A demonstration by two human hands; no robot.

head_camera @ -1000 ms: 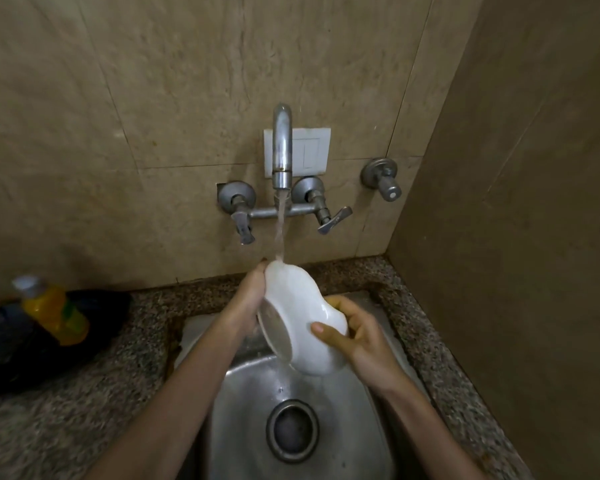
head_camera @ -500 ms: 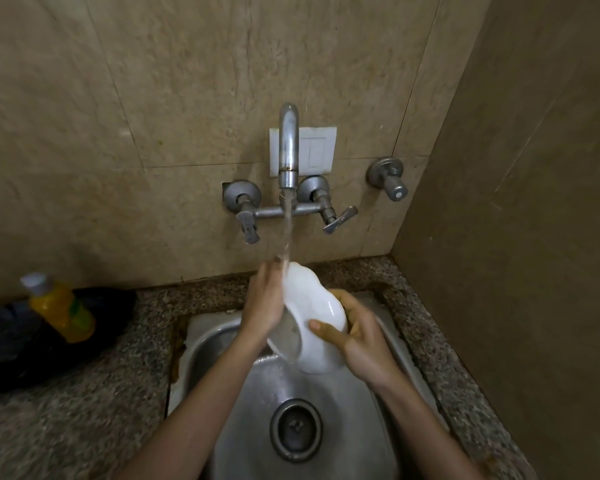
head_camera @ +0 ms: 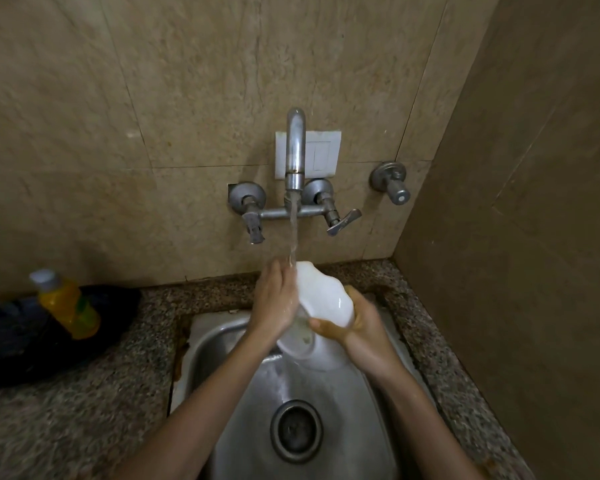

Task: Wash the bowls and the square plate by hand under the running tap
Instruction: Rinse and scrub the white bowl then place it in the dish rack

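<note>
A glossy white wavy-rimmed bowl (head_camera: 326, 301) is held on edge above the stainless steel sink (head_camera: 219, 344), just under the curved chrome wall tap (head_camera: 295, 147), with its opening turned to the person's left; the stream of water (head_camera: 293, 233) strikes its top rim and the fingertips (head_camera: 282, 268) beside it, and water spills from the bowl's low edge into the basin above the round metal drain (head_camera: 296, 432). The left hand (head_camera: 274, 301) lies flat across the opening, its grip spread with the fingers straight and close together, pointing up into the stream; a second ago it only touched the upper left rim and most of the inside showed, whereas now it covers much of that inside. The right hand (head_camera: 359, 325) has its grip curled round the bowl's outer wall, thumb across the near side and fingers behind, much as in both earlier frames; the bowl itself sits at about the same place under the tap. On the speckled granite surface (head_camera: 84, 410) to the left, a yellow plastic bottle with a pale cap (head_camera: 66, 301) leans on a dark black bag (head_camera: 11, 344); a white switch plate (head_camera: 323, 154) is fixed to the beige tiled wall (head_camera: 153, 98) behind the spout.
</note>
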